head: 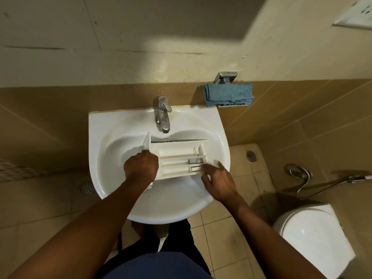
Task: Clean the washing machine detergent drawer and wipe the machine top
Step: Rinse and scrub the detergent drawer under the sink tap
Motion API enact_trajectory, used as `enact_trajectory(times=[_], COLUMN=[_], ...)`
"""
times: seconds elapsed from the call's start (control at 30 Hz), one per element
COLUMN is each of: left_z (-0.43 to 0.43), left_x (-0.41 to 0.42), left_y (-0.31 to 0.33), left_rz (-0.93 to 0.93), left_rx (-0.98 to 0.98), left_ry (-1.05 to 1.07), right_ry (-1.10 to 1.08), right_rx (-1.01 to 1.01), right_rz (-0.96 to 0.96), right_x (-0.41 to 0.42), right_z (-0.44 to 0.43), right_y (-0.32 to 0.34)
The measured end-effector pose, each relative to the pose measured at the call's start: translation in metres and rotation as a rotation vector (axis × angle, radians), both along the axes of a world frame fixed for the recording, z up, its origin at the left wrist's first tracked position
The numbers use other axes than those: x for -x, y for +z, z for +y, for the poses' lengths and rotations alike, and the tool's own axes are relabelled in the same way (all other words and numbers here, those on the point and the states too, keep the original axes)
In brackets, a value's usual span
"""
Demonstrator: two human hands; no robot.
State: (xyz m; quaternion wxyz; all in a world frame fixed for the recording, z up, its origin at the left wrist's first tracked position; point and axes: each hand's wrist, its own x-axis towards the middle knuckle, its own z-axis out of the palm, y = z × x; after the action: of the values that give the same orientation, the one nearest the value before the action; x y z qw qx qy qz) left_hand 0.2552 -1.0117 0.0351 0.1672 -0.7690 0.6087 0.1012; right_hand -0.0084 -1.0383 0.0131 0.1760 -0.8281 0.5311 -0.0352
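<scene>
A white plastic detergent drawer (177,158) lies across the bowl of a white wash basin (112,146), its front panel at the left and its compartments facing up. My left hand (141,167) grips the drawer at the front-panel end, fingers curled over its edge. My right hand (218,181) rests at the drawer's right near corner with fingers stretched out and touching the plastic. A folded blue cloth (228,94) sits on a small wall shelf above and to the right of the basin. No washing machine is in view.
A chrome tap (163,113) stands at the back of the basin; no water runs from it. A white toilet (314,236) and a chrome hose sprayer (302,178) are at the right. Floor drains (251,156) sit in the tiled floor.
</scene>
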Motion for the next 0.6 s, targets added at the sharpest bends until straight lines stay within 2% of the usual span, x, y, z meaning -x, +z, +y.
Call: enact_trajectory(times=[0.13, 0.3, 0.4, 0.6], left_z=[0.000, 0.001, 0.002, 0.001], left_x=[0.000, 0.001, 0.004, 0.001], left_y=[-0.001, 0.004, 0.006, 0.001], left_rz=[0.004, 0.018, -0.001, -0.004], left_rx=[-0.004, -0.023, -0.060, -0.026], left_ry=[0.031, -0.001, 0.084, -0.021], right_ry=[0.046, 0.039, 0.008, -0.009], right_rx=[0.026, -0.015, 0.006, 0.131], right_rz=[0.181, -0.057, -0.135, -0.004], right_x=[-0.038, -0.034, -0.013, -0.064], right_z=[0.033, 0.023, 0.011, 0.033], right_y=[-0.015, 0.000, 0.009, -0.015])
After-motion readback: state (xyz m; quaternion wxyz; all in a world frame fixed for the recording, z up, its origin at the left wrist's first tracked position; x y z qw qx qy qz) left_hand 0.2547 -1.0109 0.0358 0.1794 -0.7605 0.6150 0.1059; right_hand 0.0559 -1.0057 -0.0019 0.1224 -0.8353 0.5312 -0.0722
